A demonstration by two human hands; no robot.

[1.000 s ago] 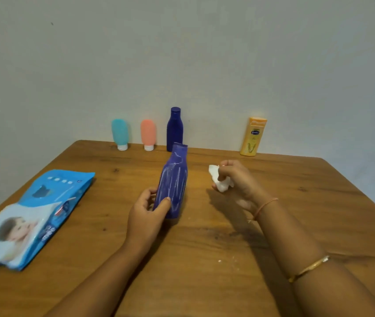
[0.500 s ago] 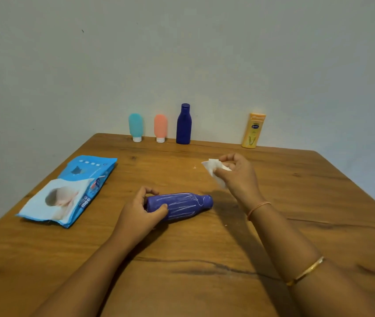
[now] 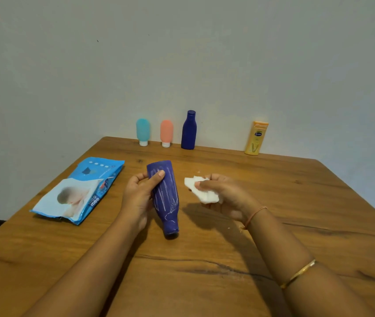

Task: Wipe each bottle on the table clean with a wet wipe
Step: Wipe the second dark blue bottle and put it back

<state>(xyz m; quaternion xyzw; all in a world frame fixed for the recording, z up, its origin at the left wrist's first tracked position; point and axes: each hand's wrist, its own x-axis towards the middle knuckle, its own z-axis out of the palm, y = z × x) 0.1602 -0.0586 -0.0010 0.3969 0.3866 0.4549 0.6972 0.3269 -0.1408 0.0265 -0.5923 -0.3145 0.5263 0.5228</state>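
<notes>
My left hand [image 3: 139, 195] grips a dark blue bottle [image 3: 166, 197] streaked with white marks, its base pointing away and its cap end toward me, just above the wooden table [image 3: 193, 271]. My right hand [image 3: 225, 195] holds a crumpled white wet wipe [image 3: 201, 191] a short way right of the bottle, not touching it. Along the back edge stand a teal tube [image 3: 143, 132], a coral tube [image 3: 166, 133], a second dark blue bottle [image 3: 188, 130] and a yellow lotion bottle [image 3: 256, 138].
A blue wet-wipe pack [image 3: 79, 191] lies flat on the left side of the table. A pale wall rises directly behind the row of bottles. The table's right edge runs diagonally at the far right.
My left hand has turned the streaked bottle from lying sideways with its cap to the right to cap end toward me. The right hand with the wipe has shifted slightly.
</notes>
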